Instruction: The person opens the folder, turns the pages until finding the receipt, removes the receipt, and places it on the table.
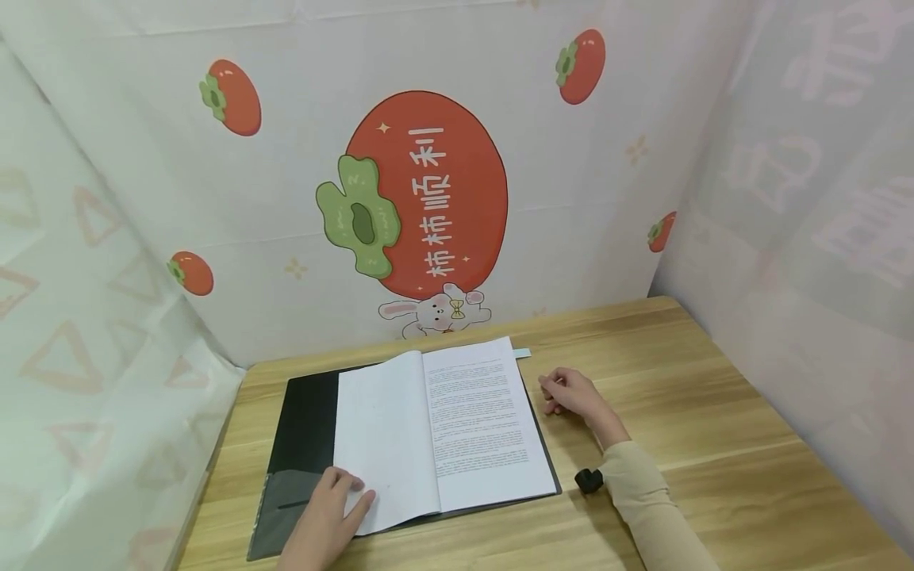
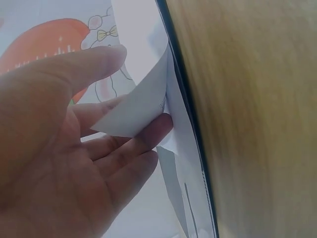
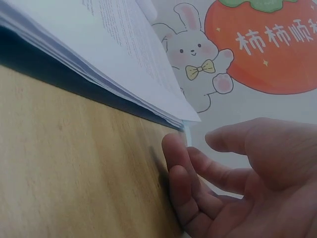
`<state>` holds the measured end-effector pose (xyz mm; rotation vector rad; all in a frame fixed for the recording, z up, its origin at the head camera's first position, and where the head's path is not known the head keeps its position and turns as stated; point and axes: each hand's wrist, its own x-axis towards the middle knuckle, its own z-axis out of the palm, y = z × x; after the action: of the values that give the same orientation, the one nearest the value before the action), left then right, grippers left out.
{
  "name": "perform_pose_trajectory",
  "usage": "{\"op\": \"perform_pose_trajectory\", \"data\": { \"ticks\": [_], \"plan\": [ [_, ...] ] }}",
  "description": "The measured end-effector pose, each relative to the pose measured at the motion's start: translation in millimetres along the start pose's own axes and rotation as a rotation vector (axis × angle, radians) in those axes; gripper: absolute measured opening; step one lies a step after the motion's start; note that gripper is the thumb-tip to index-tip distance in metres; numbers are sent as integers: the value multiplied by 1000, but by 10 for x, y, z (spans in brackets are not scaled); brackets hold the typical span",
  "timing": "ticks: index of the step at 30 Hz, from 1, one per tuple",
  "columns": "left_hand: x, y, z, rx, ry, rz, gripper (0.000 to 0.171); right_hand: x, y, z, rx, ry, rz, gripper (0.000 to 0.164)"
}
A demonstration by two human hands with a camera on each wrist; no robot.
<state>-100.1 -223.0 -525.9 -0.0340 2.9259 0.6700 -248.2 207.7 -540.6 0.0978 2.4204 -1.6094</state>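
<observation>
A black folder (image 1: 309, 420) lies spread on the table, holding an open stack of paper sheets. Its left page (image 1: 385, 436) is mostly blank, and the right page (image 1: 478, 420) carries printed text. My left hand (image 1: 324, 511) is at the lower left corner of the left page. Up close in the left wrist view, the curling page corner (image 2: 133, 111) lies against the fingers, with the thumb apart from it. Beyond the folder's right edge, my right hand (image 1: 571, 392) rests near the table with loosely bent fingers and nothing in them.
The wooden table (image 1: 714, 444) meets a white curtain (image 1: 571, 198) printed with persimmons and a rabbit at the back. Pale cloth hangs on both sides. A light blue tab (image 1: 523, 353) sticks out past the top right page corner. A small black device (image 1: 589, 480) sits at the right wrist.
</observation>
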Motion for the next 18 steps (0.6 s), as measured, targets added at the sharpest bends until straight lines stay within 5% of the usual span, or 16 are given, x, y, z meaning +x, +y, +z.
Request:
{"op": "perform_pose_trajectory", "data": {
  "ticks": [11, 18],
  "plan": [
    [-41, 49, 13, -4, 1, -8, 29, 67, -102, -10, -160, -34, 1, 30],
    [-99, 25, 42, -28, 35, 10, 29, 151, -190, 155, -154, 11, -38, 28]
  ]
}}
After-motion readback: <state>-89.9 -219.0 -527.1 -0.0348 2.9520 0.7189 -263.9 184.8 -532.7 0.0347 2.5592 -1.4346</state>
